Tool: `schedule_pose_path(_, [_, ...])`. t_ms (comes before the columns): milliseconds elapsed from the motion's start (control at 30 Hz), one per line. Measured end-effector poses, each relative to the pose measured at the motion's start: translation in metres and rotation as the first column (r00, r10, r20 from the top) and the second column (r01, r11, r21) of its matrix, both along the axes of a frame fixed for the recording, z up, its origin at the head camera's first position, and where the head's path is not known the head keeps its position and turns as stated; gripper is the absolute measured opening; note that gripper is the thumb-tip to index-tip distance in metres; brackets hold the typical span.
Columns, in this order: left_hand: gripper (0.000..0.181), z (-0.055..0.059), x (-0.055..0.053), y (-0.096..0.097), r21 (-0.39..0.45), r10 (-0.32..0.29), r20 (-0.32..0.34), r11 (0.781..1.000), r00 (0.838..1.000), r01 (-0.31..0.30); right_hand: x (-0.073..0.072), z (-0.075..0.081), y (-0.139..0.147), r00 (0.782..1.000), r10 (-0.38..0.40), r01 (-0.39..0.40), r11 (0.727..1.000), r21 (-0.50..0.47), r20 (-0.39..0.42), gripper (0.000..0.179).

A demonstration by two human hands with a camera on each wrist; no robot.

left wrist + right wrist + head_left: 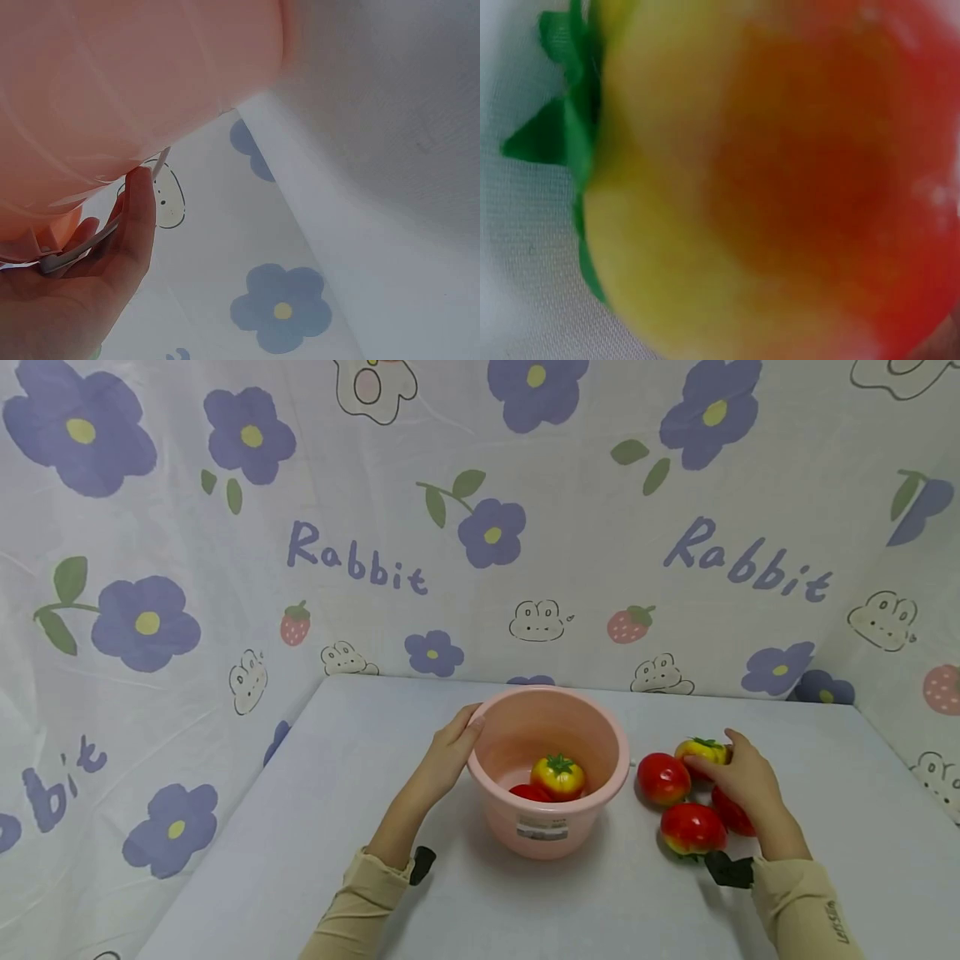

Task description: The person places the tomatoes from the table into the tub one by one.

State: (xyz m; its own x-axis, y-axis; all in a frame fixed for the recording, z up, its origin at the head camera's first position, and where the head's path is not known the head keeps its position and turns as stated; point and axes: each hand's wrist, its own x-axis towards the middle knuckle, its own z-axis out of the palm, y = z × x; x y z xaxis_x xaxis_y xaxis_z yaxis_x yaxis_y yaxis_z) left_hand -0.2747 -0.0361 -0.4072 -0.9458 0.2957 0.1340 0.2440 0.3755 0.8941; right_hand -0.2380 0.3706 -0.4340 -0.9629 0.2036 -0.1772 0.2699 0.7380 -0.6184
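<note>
A pink plastic bucket [551, 827] stands upright on the table. My left hand [448, 750] holds its rim on the left side; in the left wrist view the fingers curl by the rim and the thin grey handle [97, 238]. Inside lie a yellow tomato [558, 779] with a green calyx and a red tomato [529, 792], partly hidden by the rim. To the bucket's right, my right hand [746, 777] grips another yellow tomato [702, 749] between thumb and fingers. Red tomatoes [663, 779] lie around that hand, one partly beneath it.
The white tabletop [300, 860] meets a cloth backdrop [480, 460] printed with flowers and rabbits. In the right wrist view, a red-and-yellow tomato [780, 187] fills most of the picture. Black wrist mounts [729, 869] sit at the sleeve cuffs.
</note>
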Motion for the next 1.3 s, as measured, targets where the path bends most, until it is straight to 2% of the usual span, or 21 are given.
schedule_pose_path(633, [0.043,-0.001,0.001,0.001,0.011,-0.005,0.014,1.0,1.0,0.005,0.0,-0.003,-0.001,0.993,-0.076,0.069,0.995,-0.076,-0.089,0.095])
schedule_pose_path(1000, [0.042,0.0,0.0,0.001,0.018,-0.002,0.013,1.0,1.0,0.002,0.001,0.008,-0.009,0.964,-0.146,0.118,0.984,-0.137,-0.221,0.088])
schedule_pose_path(1300, [0.042,-0.002,-0.003,0.001,0.013,0.006,0.008,1.0,1.0,-0.006,0.003,0.018,-0.015,0.947,-0.168,0.127,0.979,-0.16,-0.275,0.085])
